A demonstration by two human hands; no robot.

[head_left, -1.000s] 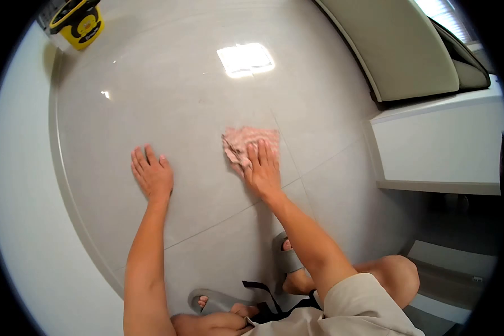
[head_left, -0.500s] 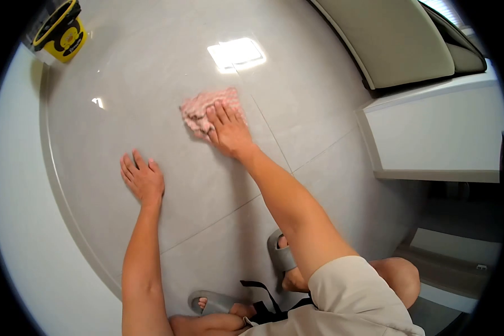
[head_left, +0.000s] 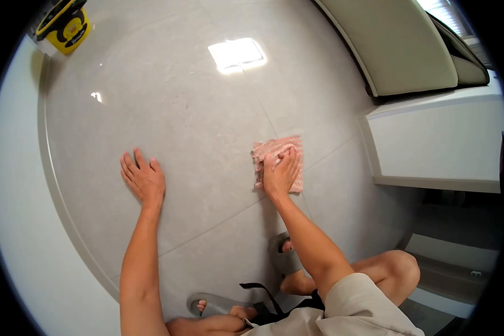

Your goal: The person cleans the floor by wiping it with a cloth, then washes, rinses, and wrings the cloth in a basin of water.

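Observation:
A pink-and-white patterned cleaning cloth (head_left: 274, 147) lies partly crumpled on the grey tiled floor (head_left: 201, 168), across a joint between tiles. On top of it my right hand (head_left: 281, 175) presses down, fingers close together and gripping the cloth against the floor. Part of the cloth is hidden beneath the palm. Over to the left, my left hand (head_left: 144, 178) rests flat on the bare tile with its fingers spread and nothing in it.
A yellow bucket-like bin (head_left: 70, 35) with a dark rim stands at the far left by the white wall (head_left: 17, 185). On the right is a beige padded seat or bed (head_left: 400, 50) above a white base (head_left: 437, 137). My feet wear grey slippers (head_left: 218, 303).
My right hand has dragged the cloth towards me and to the right, and the cloth lies more spread out. My left hand has stayed in place.

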